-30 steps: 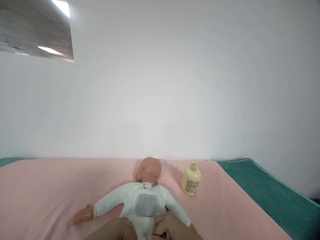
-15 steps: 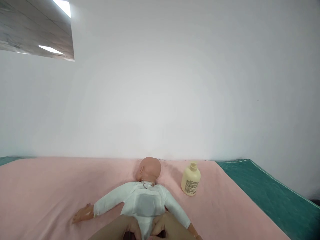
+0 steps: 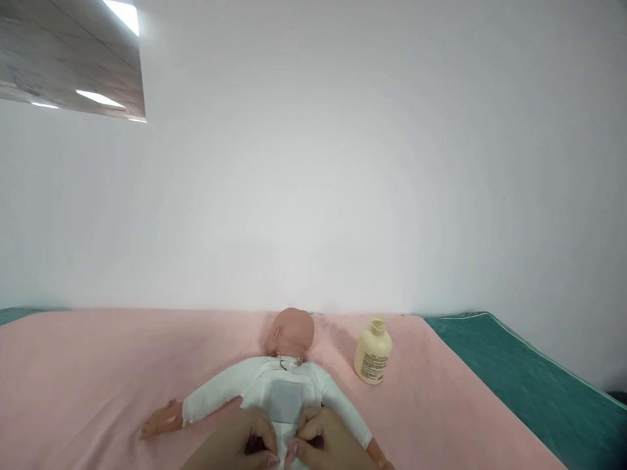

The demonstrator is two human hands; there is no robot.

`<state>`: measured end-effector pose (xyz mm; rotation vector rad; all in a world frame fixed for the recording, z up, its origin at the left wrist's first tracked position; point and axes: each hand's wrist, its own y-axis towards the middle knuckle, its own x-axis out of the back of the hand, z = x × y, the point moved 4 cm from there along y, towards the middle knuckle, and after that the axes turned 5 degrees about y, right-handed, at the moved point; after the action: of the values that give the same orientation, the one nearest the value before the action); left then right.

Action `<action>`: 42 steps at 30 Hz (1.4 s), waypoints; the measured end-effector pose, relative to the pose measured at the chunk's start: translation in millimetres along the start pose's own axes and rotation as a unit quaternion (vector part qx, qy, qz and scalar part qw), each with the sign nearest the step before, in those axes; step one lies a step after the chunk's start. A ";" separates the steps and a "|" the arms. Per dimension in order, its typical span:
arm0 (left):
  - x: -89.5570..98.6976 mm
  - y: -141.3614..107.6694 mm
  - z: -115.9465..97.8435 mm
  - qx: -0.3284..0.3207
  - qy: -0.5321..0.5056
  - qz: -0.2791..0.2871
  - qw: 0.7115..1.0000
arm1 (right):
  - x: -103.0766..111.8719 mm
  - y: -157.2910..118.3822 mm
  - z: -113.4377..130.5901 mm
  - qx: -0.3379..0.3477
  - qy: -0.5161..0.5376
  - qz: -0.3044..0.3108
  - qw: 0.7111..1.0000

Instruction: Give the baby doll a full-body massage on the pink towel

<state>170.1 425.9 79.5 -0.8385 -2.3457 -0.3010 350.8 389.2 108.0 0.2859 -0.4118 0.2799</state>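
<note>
A baby doll [image 3: 252, 378] with a bare head and white cloth body lies with its back up and its arms spread. On its back is a grey rectangular patch [image 3: 287, 401]. My left hand [image 3: 252, 438] curls over the left side of the lower back, thumb and fingers pinched at the white cloth. Mirroring it on the other side, my right hand [image 3: 318, 438] pinches there too. A narrow strip of white cloth shows between the two hands. The doll's legs are out of the frame.
Beneath the doll is a pink sheet [image 3: 98, 365] over a green bed surface [image 3: 529, 372]. A pale yellow bottle [image 3: 373, 352] without a pump stands right of the doll's head. A white wall [image 3: 313, 163] rises behind, with a mirror-like panel [image 3: 73, 59] at upper left.
Both my hands have moved slightly up the doll's back, toward its head, and more of the fingers shows. The doll and bottle stay in place.
</note>
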 end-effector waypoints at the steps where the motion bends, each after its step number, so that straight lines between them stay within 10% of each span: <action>1: 1.1 1.1 0.5 0.004 0.008 -0.017 1.000 | 0.7 1.0 -0.1 0.002 0.009 -0.001 1.000; 27: 4.9 13.9 -8.1 -0.012 0.024 -0.130 0.991 | -3.3 12.8 -15.8 0.020 -0.028 -0.114 0.993; 34: 18.3 12.7 3.8 0.004 -0.017 -0.265 0.964 | 4.7 11.8 -18.1 0.079 -0.033 -0.218 0.972; 42: 11.8 18.2 14.1 -0.008 0.040 -0.249 0.968 | -1.3 15.1 -19.9 0.078 -0.058 -0.165 0.982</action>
<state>167.7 451.4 76.0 -0.2209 -2.4497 -0.5495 351.7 409.3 93.1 0.5196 -0.4499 -0.0296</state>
